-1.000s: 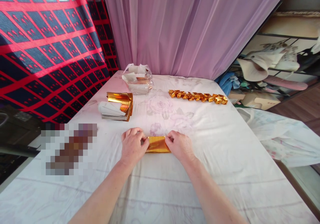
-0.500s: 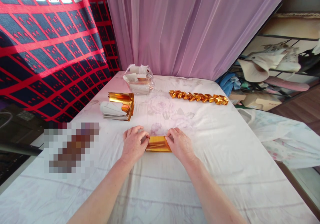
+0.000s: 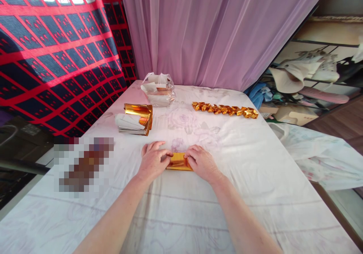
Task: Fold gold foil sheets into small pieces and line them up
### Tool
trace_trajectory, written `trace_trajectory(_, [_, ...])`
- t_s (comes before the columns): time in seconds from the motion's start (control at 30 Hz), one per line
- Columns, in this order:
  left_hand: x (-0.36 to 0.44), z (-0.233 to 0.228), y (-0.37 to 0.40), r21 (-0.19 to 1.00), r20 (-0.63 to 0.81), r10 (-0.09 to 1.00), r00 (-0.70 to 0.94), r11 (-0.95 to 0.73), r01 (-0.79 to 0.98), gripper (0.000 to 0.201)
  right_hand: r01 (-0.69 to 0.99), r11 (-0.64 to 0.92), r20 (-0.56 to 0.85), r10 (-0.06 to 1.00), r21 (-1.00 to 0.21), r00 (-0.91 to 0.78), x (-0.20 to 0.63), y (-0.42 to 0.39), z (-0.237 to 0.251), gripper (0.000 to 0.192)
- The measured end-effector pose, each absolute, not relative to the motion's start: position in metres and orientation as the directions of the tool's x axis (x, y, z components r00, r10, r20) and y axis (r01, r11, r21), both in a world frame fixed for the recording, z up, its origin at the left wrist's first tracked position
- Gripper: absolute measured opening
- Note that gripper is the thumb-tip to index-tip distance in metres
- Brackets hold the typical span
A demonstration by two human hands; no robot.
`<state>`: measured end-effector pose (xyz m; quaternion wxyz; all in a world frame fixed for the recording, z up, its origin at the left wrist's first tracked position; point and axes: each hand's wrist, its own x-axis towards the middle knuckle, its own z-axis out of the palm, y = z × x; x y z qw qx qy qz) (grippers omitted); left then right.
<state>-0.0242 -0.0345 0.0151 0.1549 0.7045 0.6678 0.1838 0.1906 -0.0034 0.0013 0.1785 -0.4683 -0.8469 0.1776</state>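
A folded sheet of gold foil paper (image 3: 179,161) lies on the cloth in front of me, between my hands. My left hand (image 3: 154,159) pinches its left end between thumb and forefinger, the other fingers reaching out past it. On the right end, the thumb and fingers of my right hand (image 3: 202,162) are closed over the edge. Farther off to the left rests a curled stack of gold foil paper (image 3: 138,112) with white backing. A row of folded gold foil pieces (image 3: 224,109) stretches across the far right part of the cloth.
A clear plastic bag (image 3: 159,89) of paper stands at the back. The table has a pale floral cloth (image 3: 181,216). A blurred patch (image 3: 86,165) covers something at left. Purple curtain (image 3: 193,30) hangs behind; shelves with caps (image 3: 289,74) are on the right.
Both hands have shifted slightly inward along the gold foil paper, which shows a little narrower between them. The other things stay where they were, apart from a slight camera shift.
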Motion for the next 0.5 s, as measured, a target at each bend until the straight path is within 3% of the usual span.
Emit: trace_trajectory(0.5, [-0.03,0.021,-0.036,0.45,-0.012,0.993,0.117,-0.099,0.888,0.023,0.636,0.625,0.201,0.766,-0.453,-0.61,0.202,-0.008,-0.001,0.012])
